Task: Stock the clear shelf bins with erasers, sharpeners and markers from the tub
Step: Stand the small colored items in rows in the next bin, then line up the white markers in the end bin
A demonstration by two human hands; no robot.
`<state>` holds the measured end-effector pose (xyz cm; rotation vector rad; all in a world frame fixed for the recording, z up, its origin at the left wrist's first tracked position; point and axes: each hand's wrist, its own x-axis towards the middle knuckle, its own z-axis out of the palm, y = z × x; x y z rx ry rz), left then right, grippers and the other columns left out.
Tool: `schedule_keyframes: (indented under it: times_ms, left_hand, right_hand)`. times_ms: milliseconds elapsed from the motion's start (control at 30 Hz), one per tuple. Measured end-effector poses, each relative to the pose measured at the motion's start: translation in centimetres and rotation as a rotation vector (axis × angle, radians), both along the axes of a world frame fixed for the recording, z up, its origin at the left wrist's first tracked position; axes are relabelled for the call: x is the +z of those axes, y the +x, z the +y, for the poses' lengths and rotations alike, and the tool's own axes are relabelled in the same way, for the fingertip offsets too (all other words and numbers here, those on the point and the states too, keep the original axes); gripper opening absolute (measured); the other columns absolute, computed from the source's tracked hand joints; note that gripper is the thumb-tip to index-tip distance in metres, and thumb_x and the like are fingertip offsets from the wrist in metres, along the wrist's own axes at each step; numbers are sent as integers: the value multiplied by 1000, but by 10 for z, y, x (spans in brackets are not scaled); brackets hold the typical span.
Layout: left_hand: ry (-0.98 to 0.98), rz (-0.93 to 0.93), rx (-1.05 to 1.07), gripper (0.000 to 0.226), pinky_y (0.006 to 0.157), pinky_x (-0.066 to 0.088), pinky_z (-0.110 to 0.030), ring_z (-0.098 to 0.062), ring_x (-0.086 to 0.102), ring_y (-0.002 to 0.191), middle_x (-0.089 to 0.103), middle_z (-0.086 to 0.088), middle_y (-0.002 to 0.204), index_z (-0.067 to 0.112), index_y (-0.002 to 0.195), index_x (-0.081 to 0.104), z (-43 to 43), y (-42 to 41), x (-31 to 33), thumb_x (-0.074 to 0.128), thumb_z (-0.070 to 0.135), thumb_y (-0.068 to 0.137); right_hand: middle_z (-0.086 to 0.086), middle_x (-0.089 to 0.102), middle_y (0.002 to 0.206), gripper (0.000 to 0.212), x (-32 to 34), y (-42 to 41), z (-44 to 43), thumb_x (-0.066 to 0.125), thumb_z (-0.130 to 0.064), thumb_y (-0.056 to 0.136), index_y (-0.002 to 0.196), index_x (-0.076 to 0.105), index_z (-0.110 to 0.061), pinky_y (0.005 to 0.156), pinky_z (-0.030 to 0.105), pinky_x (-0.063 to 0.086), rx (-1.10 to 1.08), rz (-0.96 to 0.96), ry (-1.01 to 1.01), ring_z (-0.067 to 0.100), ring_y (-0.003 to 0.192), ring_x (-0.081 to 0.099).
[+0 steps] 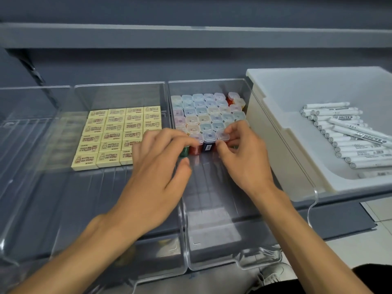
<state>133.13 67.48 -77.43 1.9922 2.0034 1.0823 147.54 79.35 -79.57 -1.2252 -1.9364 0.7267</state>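
Several clear-capped sharpeners stand packed in rows in the middle clear bin. My left hand reaches over the bin wall and its fingertips pinch the front-row sharpeners, a green one and a red one. My right hand pinches the sharpener at the right end of that row. A blue sharpener stands between the hands. Cream erasers lie in neat rows in the left clear bin. White markers lie heaped in the white tub at the right.
A third clear bin stands at the far left. The bins sit on a grey shelf, with another shelf above. The front half of the middle bin is bare. A shoe and tiled floor show below.
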Motion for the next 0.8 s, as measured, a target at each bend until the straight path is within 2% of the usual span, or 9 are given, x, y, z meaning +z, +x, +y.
schedule_keyframes:
  times_ms: [100, 233, 367, 433, 500, 567, 700, 800]
  left_hand:
    - [-42, 45, 6, 42, 94, 19, -20, -1, 28, 117, 42, 21, 120, 31, 131, 46, -1, 2, 3, 27, 38, 94]
    - [-67, 60, 0, 45, 95, 15, -15, 1, 26, 116, 45, 21, 121, 33, 134, 40, -2, 3, 10, 25, 46, 94]
    - [-74, 0, -2, 45, 94, 15, -21, 1, 27, 113, 46, 19, 120, 35, 138, 35, 0, 11, 22, 26, 45, 96]
    - [-50, -69, 15, 42, 97, 16, -24, -1, 30, 118, 45, 18, 123, 34, 138, 35, 3, 18, 34, 30, 43, 97]
    - [-4, -242, 16, 42, 106, 24, -31, -4, 34, 125, 45, 17, 126, 35, 137, 36, 6, 31, 49, 35, 41, 95]
    - [70, -348, -21, 43, 111, 30, -38, -6, 39, 128, 46, 14, 129, 36, 134, 38, 11, 44, 65, 38, 38, 91]
    - [134, -274, -58, 45, 110, 31, -39, -10, 43, 128, 49, 13, 128, 28, 134, 48, 31, 70, 84, 41, 31, 89]
    - [75, -220, -45, 35, 109, 30, -41, -17, 42, 127, 53, 7, 128, 26, 132, 52, 51, 95, 85, 46, 22, 97]
  right_hand:
    - [2, 62, 102, 20, 3, -1, -4, 60, -23, 90, 108, 51, -21, 80, 42, 54, 10, -85, 32, 19, 88, 62]
    - [4, 50, 121, 31, 14, 4, -22, 56, -27, 93, 120, 46, -17, 80, 36, 47, 22, -249, 126, 23, 99, 54]
    - [2, 47, 126, 36, 31, 13, -39, 56, -28, 93, 126, 44, -16, 86, 34, 45, 72, -254, 137, 19, 106, 51]
    - [0, 48, 126, 35, 46, 20, -47, 56, -27, 93, 125, 46, -16, 88, 30, 43, 72, -227, 163, 17, 108, 50]
    - [-1, 49, 126, 35, 67, 31, -53, 58, -26, 92, 124, 49, -16, 87, 25, 39, 80, -208, 211, 15, 109, 49]
    - [-1, 51, 124, 34, 90, 42, -56, 59, -26, 91, 123, 52, -18, 86, 26, 39, 84, -225, 276, 16, 111, 49]
    - [-2, 55, 123, 31, 119, 74, -38, 59, -31, 90, 120, 56, -22, 92, 32, 42, 7, -221, 302, 18, 115, 50]
    - [3, 54, 131, 41, 121, 110, -19, 59, -39, 90, 127, 54, -22, 98, 35, 40, -114, -270, 182, 23, 122, 49]
